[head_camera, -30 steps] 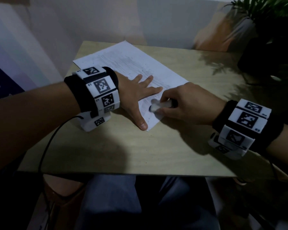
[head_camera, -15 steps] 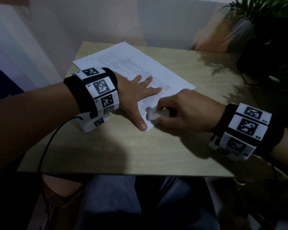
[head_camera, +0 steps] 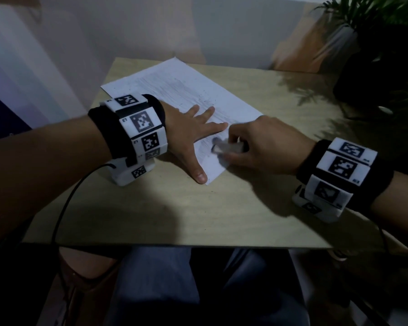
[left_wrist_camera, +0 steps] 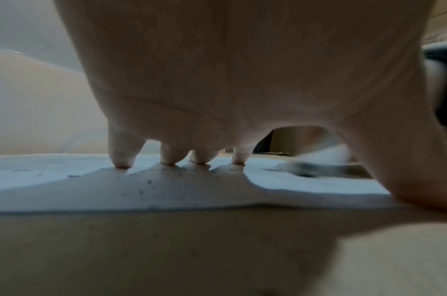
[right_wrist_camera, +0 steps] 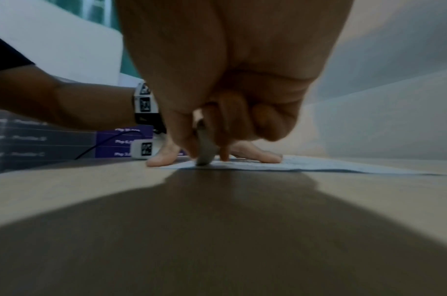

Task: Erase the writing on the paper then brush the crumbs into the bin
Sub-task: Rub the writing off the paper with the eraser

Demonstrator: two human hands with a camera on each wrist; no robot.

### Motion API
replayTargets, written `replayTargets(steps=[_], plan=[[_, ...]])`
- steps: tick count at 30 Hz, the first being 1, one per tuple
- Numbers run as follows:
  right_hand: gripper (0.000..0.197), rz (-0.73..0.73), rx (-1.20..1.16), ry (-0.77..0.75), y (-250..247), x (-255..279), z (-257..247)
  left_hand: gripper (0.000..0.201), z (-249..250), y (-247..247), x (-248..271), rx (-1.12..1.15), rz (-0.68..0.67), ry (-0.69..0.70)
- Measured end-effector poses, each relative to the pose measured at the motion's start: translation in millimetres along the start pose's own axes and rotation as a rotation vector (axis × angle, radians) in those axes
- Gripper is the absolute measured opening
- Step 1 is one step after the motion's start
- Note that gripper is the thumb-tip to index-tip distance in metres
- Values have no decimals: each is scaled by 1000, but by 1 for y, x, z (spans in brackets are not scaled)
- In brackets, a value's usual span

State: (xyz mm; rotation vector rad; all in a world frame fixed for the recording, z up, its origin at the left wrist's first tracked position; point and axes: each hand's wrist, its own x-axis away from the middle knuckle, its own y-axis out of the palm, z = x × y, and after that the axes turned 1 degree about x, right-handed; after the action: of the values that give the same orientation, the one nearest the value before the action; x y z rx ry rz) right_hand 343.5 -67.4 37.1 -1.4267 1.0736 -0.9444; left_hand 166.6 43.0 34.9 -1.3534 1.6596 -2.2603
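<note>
My left hand (head_camera: 186, 135) lies flat with fingers spread, pressing the paper (head_camera: 174, 90) to the table (head_camera: 222, 215), while my right hand (head_camera: 264, 149) pinches the eraser (head_camera: 222, 148), tip down on the paper's near corner.

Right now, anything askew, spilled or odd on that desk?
The paper lies skewed to the table edges, pinned flat by the left hand. Dark eraser crumbs are scattered on it near the fingertips, expected with the right hand rubbing the eraser. No bin is in view.
</note>
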Motion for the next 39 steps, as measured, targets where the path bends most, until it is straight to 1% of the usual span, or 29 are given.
replayTargets(steps=[1,2,3,5,7,9,11,12,13,15,16,17,18,20,21,22,24,26,27,28,30,32,33,34,37,39], plan=[[36,59,42,30,1,-2,3,149,0,0,0,-2,-1,2],[36,102,64,16,2,-1,2,149,0,0,1,0,-2,5],[36,110,63,-31,3,0,-2,148,0,0,1,7,-2,6],[33,32,3,-138,2,4,-10,148,0,1,0,9,-3,2],[33,-46,-89,-165,1,4,-8,144,0,1,0,4,-6,0],[31,-11,-98,-101,1,-1,3,139,1,0,0,11,-8,5],[33,87,-54,15,3,-5,11,136,2,-1,1,5,-6,3],[33,114,-54,42,4,-5,12,136,2,-2,2,2,-7,2],[31,102,-95,26,4,-4,9,135,2,-2,2,6,-9,5],[18,-8,-195,-71,1,0,-1,136,2,-2,2,25,-13,16],[16,-53,-230,-104,-1,2,-3,136,2,-2,2,30,-14,19],[16,-67,-245,-98,-2,2,-3,136,1,-2,2,31,-15,20],[15,-49,-229,-62,-3,0,0,136,1,-2,1,25,-15,19],[30,51,-119,48,-3,-5,6,137,2,-2,0,4,-10,13],[33,97,-54,88,-2,-6,8,138,2,-2,0,-4,-8,9],[32,124,-27,89,-1,-5,6,139,1,-2,0,-6,-7,9],[23,100,-84,-17,0,-1,-2,140,1,-1,0,8,-6,15],[19,0,-177,-110,-1,3,-7,141,1,-1,1,21,-9,16],[22,-39,-204,-107,-2,2,-6,141,2,-1,2,18,-11,11],[29,-46,-209,-78,-2,1,-2,142,2,-1,2,12,-10,8],[41,11,-143,21,-3,-2,6,142,3,-1,1,-1,-3,4],[41,96,-39,98,-2,-5,10,141,3,-1,1,-13,-1,-1],[40,117,-15,100,-1,-4,10,140,3,-1,1,-13,-1,-2],[38,115,-16,70,0,-3,7,140,2,-1,1,-9,-2,-2],[36,8,-142,-56,0,4,3,140,2,-1,3,1,-8,3],[41,-16,-162,-21,-2,3,8,139,2,-1,3,-2,-3,2]])
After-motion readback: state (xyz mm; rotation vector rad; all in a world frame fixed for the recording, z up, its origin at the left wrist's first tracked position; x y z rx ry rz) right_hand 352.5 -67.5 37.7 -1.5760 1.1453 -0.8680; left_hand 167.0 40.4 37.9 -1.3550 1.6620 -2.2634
